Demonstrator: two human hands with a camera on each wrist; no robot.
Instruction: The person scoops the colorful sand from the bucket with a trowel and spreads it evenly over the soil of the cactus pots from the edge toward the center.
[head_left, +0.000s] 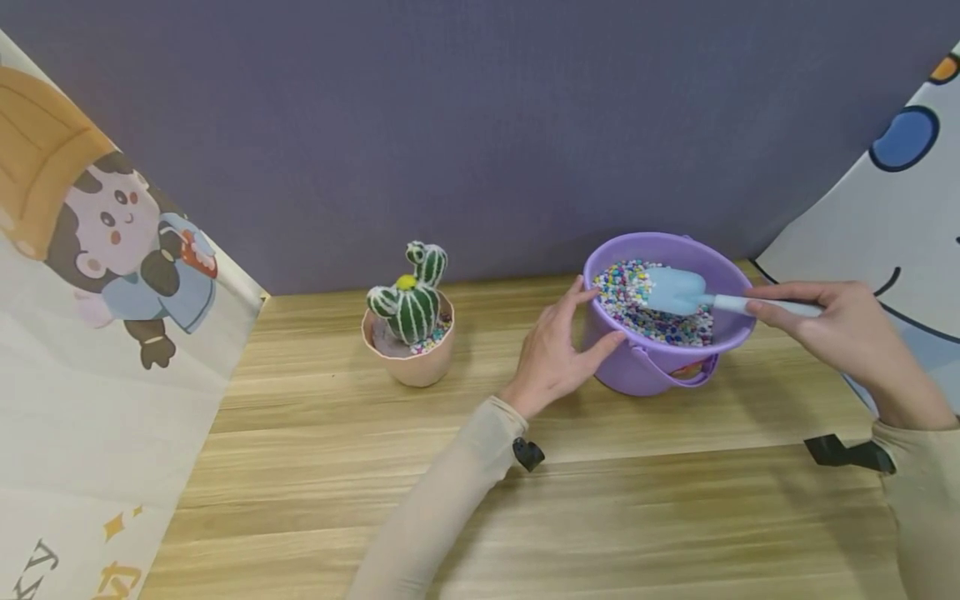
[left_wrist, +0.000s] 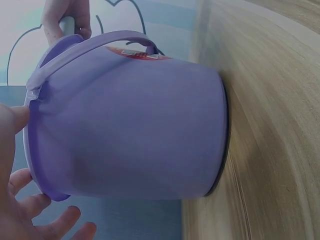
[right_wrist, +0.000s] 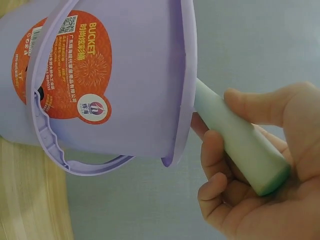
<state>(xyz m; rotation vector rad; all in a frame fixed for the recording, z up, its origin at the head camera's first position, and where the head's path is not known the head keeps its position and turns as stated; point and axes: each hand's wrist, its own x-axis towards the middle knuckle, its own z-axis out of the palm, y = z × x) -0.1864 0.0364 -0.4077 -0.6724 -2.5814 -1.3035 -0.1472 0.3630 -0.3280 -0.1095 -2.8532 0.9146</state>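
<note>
A purple bucket (head_left: 637,367) holds many small multicoloured pebbles (head_left: 626,287) and stands on the wooden table. My right hand (head_left: 847,325) grips the pale handle (right_wrist: 240,135) of a light blue hand trowel (head_left: 675,290), its fingers and thumb curled round it in the right wrist view. The trowel's blade is inside the bucket, with white and coloured pebbles at its tip. At the bucket's left side, my left hand (head_left: 551,350) rests its spread thumb and fingers against the rim (left_wrist: 32,150). The bucket's carrying handle (right_wrist: 47,110) hangs down at the front.
Left of the bucket stands a peach pot (head_left: 420,367) with a knitted green cactus (head_left: 416,315) and some coloured pebbles. A dark grey-blue panel (head_left: 465,150) closes the back of the wooden table (head_left: 315,467). Printed cloths hang at the left (head_left: 97,400) and right.
</note>
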